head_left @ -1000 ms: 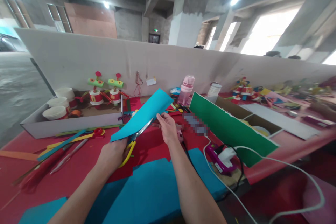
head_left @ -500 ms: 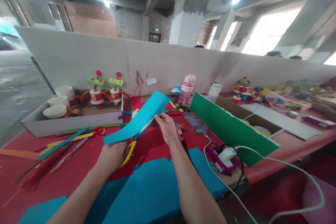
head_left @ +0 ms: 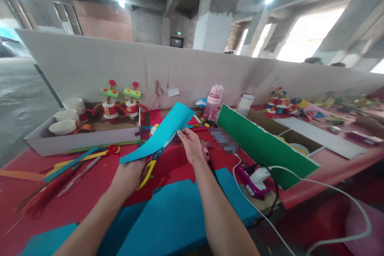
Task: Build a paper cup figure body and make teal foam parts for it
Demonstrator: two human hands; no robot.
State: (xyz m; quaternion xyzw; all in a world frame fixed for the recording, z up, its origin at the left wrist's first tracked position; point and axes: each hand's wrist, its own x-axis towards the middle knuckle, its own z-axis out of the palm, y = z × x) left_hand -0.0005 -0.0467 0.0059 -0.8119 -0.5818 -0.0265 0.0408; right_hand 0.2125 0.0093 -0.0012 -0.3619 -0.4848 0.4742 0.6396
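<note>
Left hand (head_left: 129, 177): wrapped around the yellow scissors (head_left: 149, 173); its fingertips are hidden, their exact hold unclear.
Right hand (head_left: 191, 144): thumb and finger pinching the lower edge of the blue paper (head_left: 169, 128).
Blue paper: above and left of those fingertips, its free end curving over the left hand.
Blade risk: tips point toward the pinching fingers; a long snip could nick them.
Paper risk: slack curl could skew the cut.

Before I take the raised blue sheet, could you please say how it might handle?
The raised blue sheet is probably flexible, since it curves towards the left hand. It looks thin, so likely light, and its narrow end might crease easily.
</note>
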